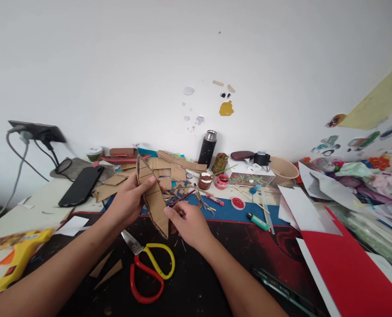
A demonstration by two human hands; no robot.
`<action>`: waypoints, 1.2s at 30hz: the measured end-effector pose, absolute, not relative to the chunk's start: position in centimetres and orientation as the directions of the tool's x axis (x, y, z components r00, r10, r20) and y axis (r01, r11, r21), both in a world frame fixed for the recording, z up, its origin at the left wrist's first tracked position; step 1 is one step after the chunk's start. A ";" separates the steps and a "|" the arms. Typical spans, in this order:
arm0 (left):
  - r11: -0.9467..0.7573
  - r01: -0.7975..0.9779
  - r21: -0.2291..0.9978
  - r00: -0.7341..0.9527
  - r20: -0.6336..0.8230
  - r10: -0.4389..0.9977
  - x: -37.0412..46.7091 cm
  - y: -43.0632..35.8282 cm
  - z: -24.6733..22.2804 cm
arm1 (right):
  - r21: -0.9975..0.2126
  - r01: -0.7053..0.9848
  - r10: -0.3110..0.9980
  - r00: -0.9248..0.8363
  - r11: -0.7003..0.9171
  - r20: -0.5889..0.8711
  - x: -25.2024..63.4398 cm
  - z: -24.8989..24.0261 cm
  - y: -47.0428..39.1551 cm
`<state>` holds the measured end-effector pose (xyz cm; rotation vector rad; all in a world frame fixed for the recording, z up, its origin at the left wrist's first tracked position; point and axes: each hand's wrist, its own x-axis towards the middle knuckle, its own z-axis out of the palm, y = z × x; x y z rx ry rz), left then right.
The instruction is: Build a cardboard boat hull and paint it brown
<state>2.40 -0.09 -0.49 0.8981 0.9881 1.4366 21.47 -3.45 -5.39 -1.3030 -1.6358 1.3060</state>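
A boat-shaped cardboard piece, with dark lines across its face and a pointed lower end, is held up at a slant over the dark mat. My left hand grips its upper left part, thumb lying on the front and fingers behind. At the lower right edge, my right hand pinches the piece with curled fingers, some of them hidden. Below both hands lie scissors with one red and one yellow handle, blades apart. Two thin cardboard slivers rest left of the scissors.
A yellow glue gun and a black phone lie at the left. Cardboard scraps, a black flask and paint jars stand along the wall. A green glue-stick-like tube and red paper are at the right.
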 end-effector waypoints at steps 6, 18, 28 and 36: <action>0.035 -0.415 0.909 -0.032 -0.053 0.998 2.4 -0.5 -0.5 | -0.990 0.026 0.928 -0.345 -0.139 -0.139 21.0 -5.6 -3.2; 0.100 -0.351 0.931 -0.053 -0.126 0.991 3.5 -1.1 -0.1 | -0.956 -0.064 0.842 -0.493 -0.288 -0.221 20.7 -5.2 -3.6; 0.053 -0.279 0.959 -0.048 -0.069 0.996 4.1 -1.8 -0.1 | -0.955 -0.028 0.855 -0.453 -0.296 -0.252 20.5 -5.4 -3.5; 0.098 -0.306 0.947 -0.024 -0.110 0.994 3.8 -1.6 -0.2 | -0.958 -0.076 0.835 -0.513 -0.276 -0.200 20.7 -5.5 -3.5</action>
